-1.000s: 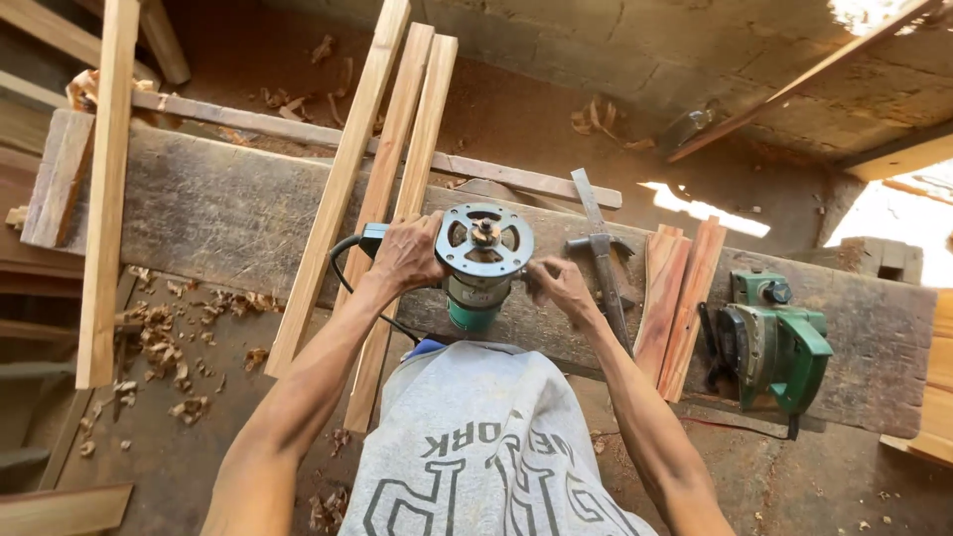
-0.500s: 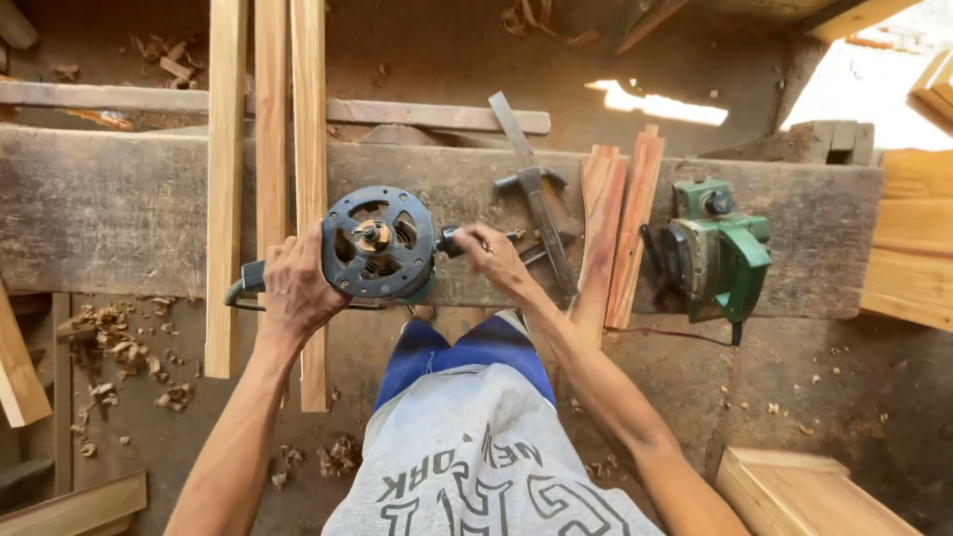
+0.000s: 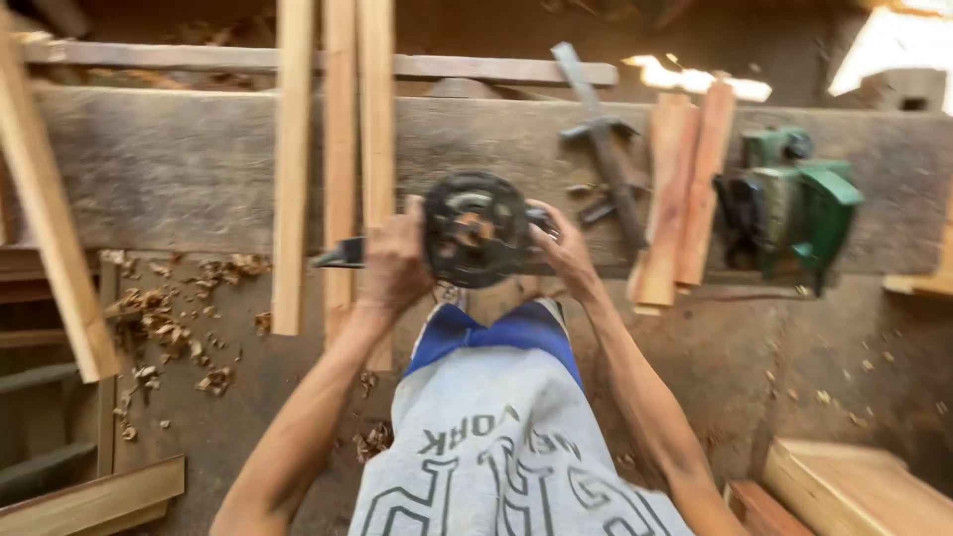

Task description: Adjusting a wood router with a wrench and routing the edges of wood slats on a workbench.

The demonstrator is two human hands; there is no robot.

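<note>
I have a round power tool (image 3: 475, 230) (a router, by its dark disc-shaped body and side handles) gripped in both hands at the near edge of the desk (image 3: 169, 164). My left hand (image 3: 395, 260) is closed around the handle on its left side, my right hand (image 3: 564, 248) closed around the one on its right, and the tool sits between them, just above my knees. Three long wooden slats (image 3: 338, 119) lie across the desk just beside my left hand, their near ends hanging over the edge. Near my right hand a hammer (image 3: 604, 169) lies on the desk, then a pair of reddish boards (image 3: 685, 189), then a green electric planer (image 3: 789, 203). Wood shavings (image 3: 169, 318) are scattered on the floor to my left.
</note>
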